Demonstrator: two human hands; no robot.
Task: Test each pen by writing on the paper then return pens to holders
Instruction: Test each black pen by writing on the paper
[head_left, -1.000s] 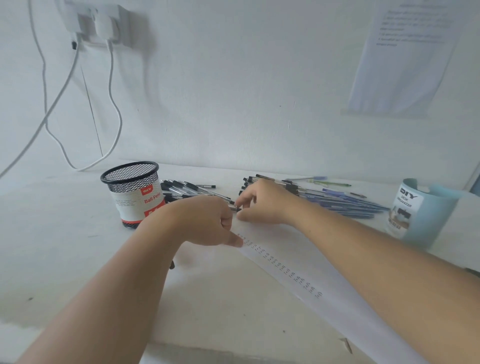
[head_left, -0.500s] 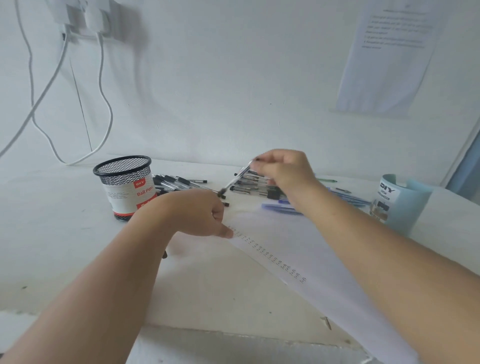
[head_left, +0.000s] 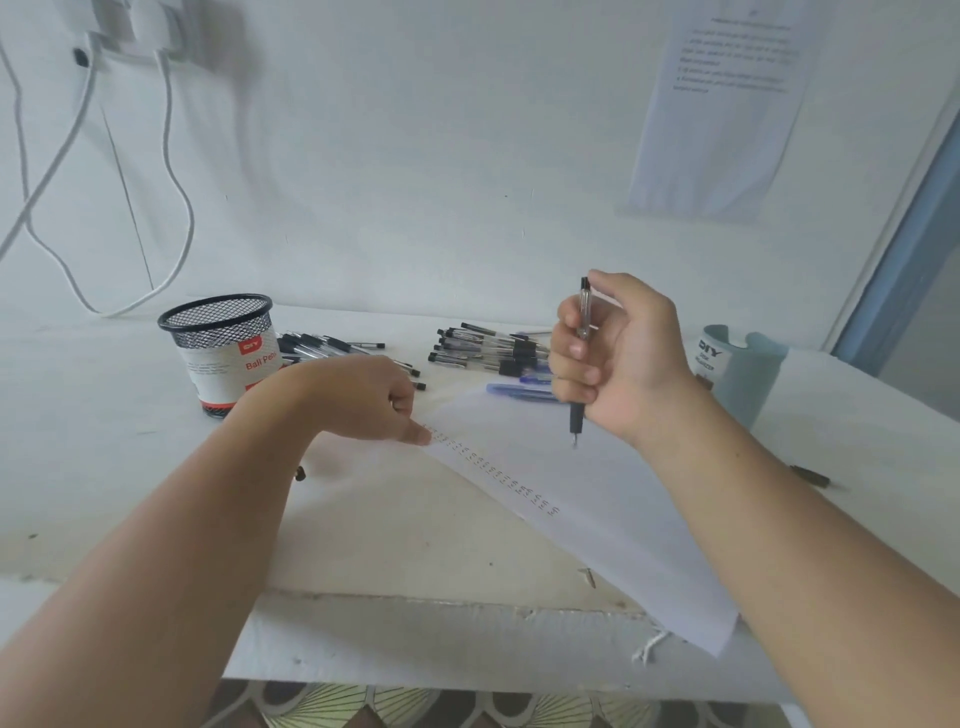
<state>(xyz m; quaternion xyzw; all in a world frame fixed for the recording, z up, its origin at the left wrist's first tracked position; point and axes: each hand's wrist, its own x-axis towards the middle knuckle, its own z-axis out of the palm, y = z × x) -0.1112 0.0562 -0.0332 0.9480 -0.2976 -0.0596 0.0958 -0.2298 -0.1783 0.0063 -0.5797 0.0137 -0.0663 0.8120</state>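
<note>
**Pen poised over test sheet**

The clear ballpoint pen (head_left: 576, 418) is standing nearly upright right of centre, tip down just above the paper (head_left: 597, 499), apparently ready for a test stroke. The right hand (head_left: 618, 358) is gripping its barrel in curled fingers. The left hand (head_left: 363, 400), loosely curled, is pressing one fingertip on the paper's edge, likely steadying it.

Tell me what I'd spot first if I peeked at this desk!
The right hand, mid-picture, grips a clear pen upright, tip down above the white paper. The left hand presses a fingertip on the paper's edge beside a row of scribbles. Behind, loose pens lie between a black mesh cup and a blue holder.
</note>
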